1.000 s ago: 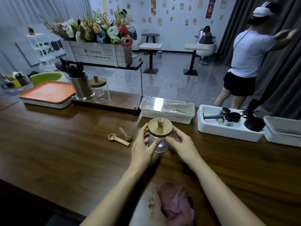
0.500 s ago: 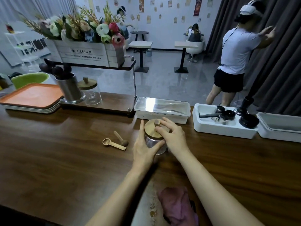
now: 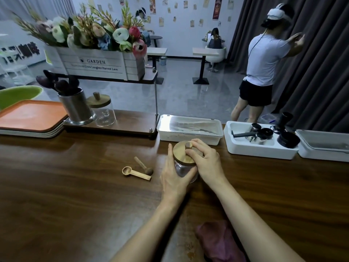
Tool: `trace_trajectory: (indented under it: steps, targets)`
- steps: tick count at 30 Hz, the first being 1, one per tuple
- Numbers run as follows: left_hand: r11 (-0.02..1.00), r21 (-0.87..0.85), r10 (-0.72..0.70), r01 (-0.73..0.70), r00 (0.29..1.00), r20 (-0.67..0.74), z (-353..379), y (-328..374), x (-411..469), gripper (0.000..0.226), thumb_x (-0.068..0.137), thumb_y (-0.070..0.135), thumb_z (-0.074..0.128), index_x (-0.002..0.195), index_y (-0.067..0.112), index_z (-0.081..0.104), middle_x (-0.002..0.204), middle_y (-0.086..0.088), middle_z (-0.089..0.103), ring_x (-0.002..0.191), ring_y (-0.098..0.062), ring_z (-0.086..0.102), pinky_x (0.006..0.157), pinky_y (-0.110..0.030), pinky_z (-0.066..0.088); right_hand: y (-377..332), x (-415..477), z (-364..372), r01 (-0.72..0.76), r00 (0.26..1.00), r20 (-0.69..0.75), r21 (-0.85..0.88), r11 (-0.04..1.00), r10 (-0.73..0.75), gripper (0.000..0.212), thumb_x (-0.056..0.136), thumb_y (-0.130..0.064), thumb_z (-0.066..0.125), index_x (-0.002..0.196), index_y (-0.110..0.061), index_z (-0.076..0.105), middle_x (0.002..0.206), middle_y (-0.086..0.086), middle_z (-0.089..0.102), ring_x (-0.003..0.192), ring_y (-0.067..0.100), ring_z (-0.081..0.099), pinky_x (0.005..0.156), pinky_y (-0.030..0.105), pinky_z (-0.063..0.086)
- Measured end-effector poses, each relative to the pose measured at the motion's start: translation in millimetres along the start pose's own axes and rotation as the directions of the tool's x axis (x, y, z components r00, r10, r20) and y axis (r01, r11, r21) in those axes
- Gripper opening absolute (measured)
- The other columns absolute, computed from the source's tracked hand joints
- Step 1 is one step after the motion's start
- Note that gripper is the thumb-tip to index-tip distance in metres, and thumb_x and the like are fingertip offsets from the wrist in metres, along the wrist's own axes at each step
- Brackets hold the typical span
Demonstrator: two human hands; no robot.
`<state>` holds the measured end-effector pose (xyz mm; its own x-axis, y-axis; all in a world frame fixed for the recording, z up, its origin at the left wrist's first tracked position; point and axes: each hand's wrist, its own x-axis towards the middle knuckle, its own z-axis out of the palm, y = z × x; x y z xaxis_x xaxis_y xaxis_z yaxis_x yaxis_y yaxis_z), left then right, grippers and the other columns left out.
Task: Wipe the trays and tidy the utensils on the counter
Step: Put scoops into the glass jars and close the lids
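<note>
A small glass jar (image 3: 184,170) with a round wooden lid (image 3: 181,154) stands on the wooden counter (image 3: 75,195) in the middle. My left hand (image 3: 174,176) wraps the jar's glass side. My right hand (image 3: 204,159) rests on the lid, fingers pinching its knob. Two small wooden scoops (image 3: 136,173) lie just left of the jar. A stack of orange trays (image 3: 31,116) sits at the far left. A purple cloth (image 3: 219,241) lies at the counter's near edge, between my forearms.
Behind the jar is a white lidded box (image 3: 189,128). A white bin (image 3: 260,145) with black and metal coffee tools stands to its right, then another white bin (image 3: 324,144). A steel utensil cup (image 3: 76,108), a second lidded jar (image 3: 103,110) and a flower crate (image 3: 98,63) stand at back left. A person stands by the curtain.
My right hand moved from the jar's right side onto the lid and now pinches its knob. My left hand closed around the glass. The view shifted slightly.
</note>
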<state>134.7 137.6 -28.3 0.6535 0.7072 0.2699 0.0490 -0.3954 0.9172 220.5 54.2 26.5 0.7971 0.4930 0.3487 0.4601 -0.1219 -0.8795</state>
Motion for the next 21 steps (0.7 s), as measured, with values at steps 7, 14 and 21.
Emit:
trace_trajectory:
  steps: [7,14,21]
  targets:
    - [0.999,0.034,0.008,-0.008,1.0,0.023,-2.4,-0.2,0.3,0.116,0.066,0.074,0.065,0.163,0.026,0.023,0.144,0.001,0.06,0.131,-0.01,0.053,0.096,-0.016,0.035,-1.2,-1.7,1.7,-0.002,1.0,0.011,0.047,0.999,0.002,0.012,0.093,-0.015,0.069,0.101,-0.019,0.076,0.102,-0.009,0.072,0.101,0.004,0.066,0.092,0.027,0.05]
    - [0.998,0.049,0.042,-0.044,0.999,0.03,-4.1,-1.8,-0.3,0.104,0.076,0.061,0.08,0.16,0.029,0.027,0.156,0.008,0.046,0.14,-0.003,0.043,0.112,-0.021,0.034,-40.7,33.9,-35.5,0.031,0.996,-0.094,0.219,0.975,-0.011,0.013,0.095,-0.013,0.067,0.098,-0.021,0.077,0.094,-0.006,0.076,0.09,0.007,0.07,0.086,0.021,0.053]
    - [0.997,0.016,0.075,-0.075,0.997,0.001,-20.0,0.2,-14.6,0.095,0.071,0.071,0.073,0.153,0.046,0.031,0.147,0.022,0.048,0.133,0.002,0.049,0.109,-0.021,0.04,29.0,12.5,-47.2,-0.199,0.969,-0.139,0.06,0.978,0.205,0.022,0.09,-0.031,0.072,0.11,-0.024,0.077,0.102,-0.01,0.077,0.103,0.011,0.069,0.098,0.039,0.054]
